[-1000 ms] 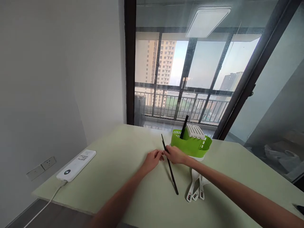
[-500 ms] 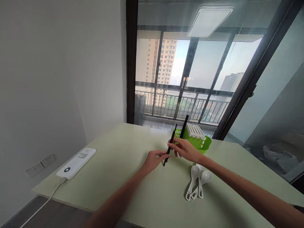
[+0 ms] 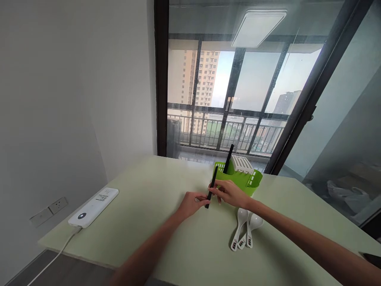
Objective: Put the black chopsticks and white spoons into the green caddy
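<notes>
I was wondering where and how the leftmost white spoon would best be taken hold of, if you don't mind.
I'd probably take the leftmost spoon by its handle, coming from the near left: that narrow part points toward the near side, its left edge exposed, whereas the other spoons lie close on its right.

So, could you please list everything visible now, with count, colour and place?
Table: 1, pale green, foreground
Basket: 1, green, table's far side
Slotted rack: 1, white, atop basket
Upright sticks: count unclear, black, in basket
Chopsticks: count unclear, black, held near basket
Spoons: 3, white, on table
Oblong device: 1, white, table's left
Cable: 1, white, from device
Wall plates: 2, whitish, left wall
Dark object: 1, black, right edge
Window panes: several, dark-framed, behind table
Light panel: 1, white, top
Buildings: several, beige and grey, outside
Left hand: 1, bare, chopsticks' lower end
Right hand: 1, bare, higher on chopsticks
</notes>
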The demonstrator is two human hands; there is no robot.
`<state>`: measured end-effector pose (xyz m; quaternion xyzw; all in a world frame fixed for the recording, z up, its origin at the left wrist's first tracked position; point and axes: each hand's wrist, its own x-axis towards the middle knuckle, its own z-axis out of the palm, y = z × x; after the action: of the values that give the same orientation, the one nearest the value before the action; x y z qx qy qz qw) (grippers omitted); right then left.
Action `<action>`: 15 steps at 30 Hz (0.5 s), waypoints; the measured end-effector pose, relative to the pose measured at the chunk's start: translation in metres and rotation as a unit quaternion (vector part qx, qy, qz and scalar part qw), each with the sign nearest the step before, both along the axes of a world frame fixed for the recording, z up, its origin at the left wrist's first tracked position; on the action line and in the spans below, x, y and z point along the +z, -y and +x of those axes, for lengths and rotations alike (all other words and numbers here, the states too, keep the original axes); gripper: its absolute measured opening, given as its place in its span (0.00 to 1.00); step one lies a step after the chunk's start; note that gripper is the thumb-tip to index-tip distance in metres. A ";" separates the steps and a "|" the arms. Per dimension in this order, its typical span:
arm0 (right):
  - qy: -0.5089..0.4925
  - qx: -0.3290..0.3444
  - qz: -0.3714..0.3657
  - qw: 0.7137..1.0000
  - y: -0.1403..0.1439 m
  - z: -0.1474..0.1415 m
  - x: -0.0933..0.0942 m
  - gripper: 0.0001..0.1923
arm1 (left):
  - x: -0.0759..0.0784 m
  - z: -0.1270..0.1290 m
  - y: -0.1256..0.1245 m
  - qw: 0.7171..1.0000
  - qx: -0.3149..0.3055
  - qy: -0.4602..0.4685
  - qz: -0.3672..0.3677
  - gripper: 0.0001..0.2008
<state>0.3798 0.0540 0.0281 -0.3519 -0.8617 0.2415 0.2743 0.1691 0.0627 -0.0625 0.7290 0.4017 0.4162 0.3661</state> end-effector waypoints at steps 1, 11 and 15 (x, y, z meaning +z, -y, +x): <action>0.001 -0.003 0.001 1.000 0.000 0.001 -0.001 0.23 | -0.001 0.000 -0.001 1.000 -0.001 -0.003 -0.002 0.13; -0.058 -0.077 0.047 0.994 0.004 -0.001 0.025 0.22 | -0.009 0.001 -0.006 1.000 -0.007 -0.014 0.002 0.13; -0.101 -0.113 0.071 0.986 0.005 -0.002 0.044 0.20 | -0.008 0.001 -0.005 1.000 -0.013 0.006 -0.005 0.13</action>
<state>0.3775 0.0494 0.0720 -0.4004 -0.7993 0.1815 0.4096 0.1696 0.0679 -0.0710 0.7298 0.3923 0.4136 0.3774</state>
